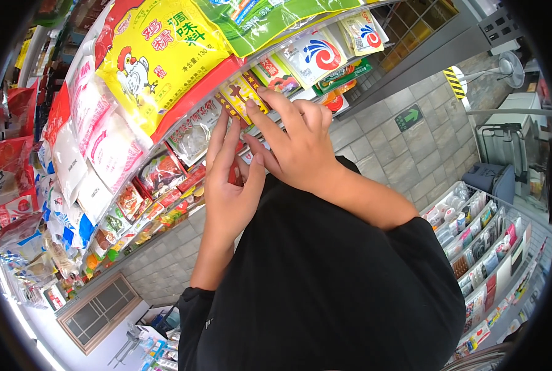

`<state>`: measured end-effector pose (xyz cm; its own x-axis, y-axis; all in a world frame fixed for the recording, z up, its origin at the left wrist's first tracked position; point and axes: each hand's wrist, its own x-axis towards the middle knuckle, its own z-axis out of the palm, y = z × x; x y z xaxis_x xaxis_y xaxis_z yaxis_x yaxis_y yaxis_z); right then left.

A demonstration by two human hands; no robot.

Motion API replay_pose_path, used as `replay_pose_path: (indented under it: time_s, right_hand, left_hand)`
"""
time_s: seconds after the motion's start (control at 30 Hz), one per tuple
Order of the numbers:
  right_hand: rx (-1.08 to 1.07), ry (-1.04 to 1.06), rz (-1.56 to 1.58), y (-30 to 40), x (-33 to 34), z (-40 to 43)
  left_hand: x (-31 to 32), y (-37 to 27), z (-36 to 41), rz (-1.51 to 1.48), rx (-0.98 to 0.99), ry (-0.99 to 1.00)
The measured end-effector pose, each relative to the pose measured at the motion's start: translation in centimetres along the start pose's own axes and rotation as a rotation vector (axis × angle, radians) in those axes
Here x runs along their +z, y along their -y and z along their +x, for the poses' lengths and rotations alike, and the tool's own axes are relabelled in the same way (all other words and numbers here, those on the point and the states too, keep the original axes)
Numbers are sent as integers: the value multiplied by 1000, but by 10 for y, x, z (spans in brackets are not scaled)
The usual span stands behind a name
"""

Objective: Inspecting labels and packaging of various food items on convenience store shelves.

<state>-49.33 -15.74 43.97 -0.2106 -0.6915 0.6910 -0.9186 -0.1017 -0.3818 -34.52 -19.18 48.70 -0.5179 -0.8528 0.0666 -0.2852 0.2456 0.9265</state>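
A small yellow and red packet with printed characters [241,96] lies in the front row of the shelf. At its lower left edge are the fingertips of my left hand [232,178], pointing up with the thumb apart. My right hand [292,139] has its fingers spread over the packet's right side, two fingertips on or just over it. Neither hand is closed around anything; whether the fingertips press on the packet is hard to tell. A clear and white packet [194,132] is to its left. A packet with a red and green print [276,74] is to its right.
A large yellow seasoning bag with a chicken picture [164,60] and a green bag [276,21] lie above. White bags [113,143] stack at left. White packets with a red and blue swirl [320,55] sit farther right. A wire rack of packaged goods [484,250] stands at right, over a tiled floor [387,134].
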Motion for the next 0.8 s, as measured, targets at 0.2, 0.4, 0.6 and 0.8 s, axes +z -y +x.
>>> replay_pose_path:
  time_s: [0.2,0.4,0.6,0.8]
  right_hand:
    - [31,22,36,-10,-25,4]
    - [96,-27,-4,-28,-23,13]
    - [81,-34,14,-33,-16,15]
    - [67,-31,20,-34,-18,15]
  left_hand:
    - [-3,-3,-3,40,20,-28]
    - [-1,-3,1,23,42,-38]
    - [2,-6,0,-14,4,-43]
    - [5,-3,4,18,43,-72]
